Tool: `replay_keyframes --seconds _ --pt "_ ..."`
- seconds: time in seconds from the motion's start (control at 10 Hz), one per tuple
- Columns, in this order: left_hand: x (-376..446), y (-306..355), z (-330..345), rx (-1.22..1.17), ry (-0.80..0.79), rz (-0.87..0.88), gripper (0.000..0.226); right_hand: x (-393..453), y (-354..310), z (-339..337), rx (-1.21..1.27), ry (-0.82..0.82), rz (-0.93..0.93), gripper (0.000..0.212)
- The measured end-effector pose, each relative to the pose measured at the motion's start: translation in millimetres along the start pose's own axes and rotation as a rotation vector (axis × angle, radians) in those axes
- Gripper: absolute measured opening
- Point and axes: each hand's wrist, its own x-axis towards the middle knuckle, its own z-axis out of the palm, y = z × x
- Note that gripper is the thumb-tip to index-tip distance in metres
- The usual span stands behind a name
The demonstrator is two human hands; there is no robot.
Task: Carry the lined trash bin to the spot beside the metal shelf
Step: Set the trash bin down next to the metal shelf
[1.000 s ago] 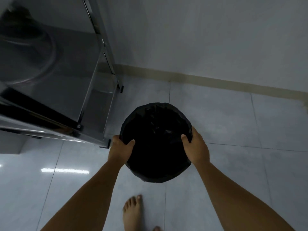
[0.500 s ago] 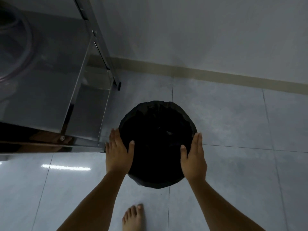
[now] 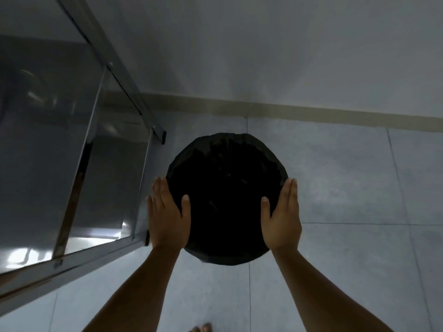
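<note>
- The trash bin (image 3: 227,200), lined with a black bag, is sitting on the tiled floor (image 3: 347,188) just beside the metal shelf (image 3: 72,164), near the wall's baseboard (image 3: 311,113).
- The left hand (image 3: 167,219) is lying flat against the bin's left rim, fingers spread open, thumb over the liner.
- The right hand (image 3: 282,219) is pressing flat on the right rim, fingers straight, not curled around it.
- Bare toes (image 3: 202,328) are showing at the floor's near edge.

Both arms reach forward, left hand (image 3: 167,218) and right hand (image 3: 282,216) flat, fingers (image 3: 291,191) straight.
</note>
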Motion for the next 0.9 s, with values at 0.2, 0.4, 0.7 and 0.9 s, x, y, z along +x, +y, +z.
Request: replay_keyframes --seconds 0.2,0.4,0.7,0.9 --pt "44 16 -1 0.008 0.035 0.025 0.069 40 -19 -1 0.051 0.002 0.000 0.076" --pt "70 29 -1 0.010 0.066 0.024 0.069 72 -28 -3 0.046 -0.013 -0.005 0.076" --pt "110 41 6 -0.071 0.152 0.053 0.070 117 -43 -4 0.067 0.016 -0.048 0.074" --pt "108 41 -6 0.265 -0.047 0.045 0.083 130 -42 -26 -0.035 -0.247 -0.070 0.098"
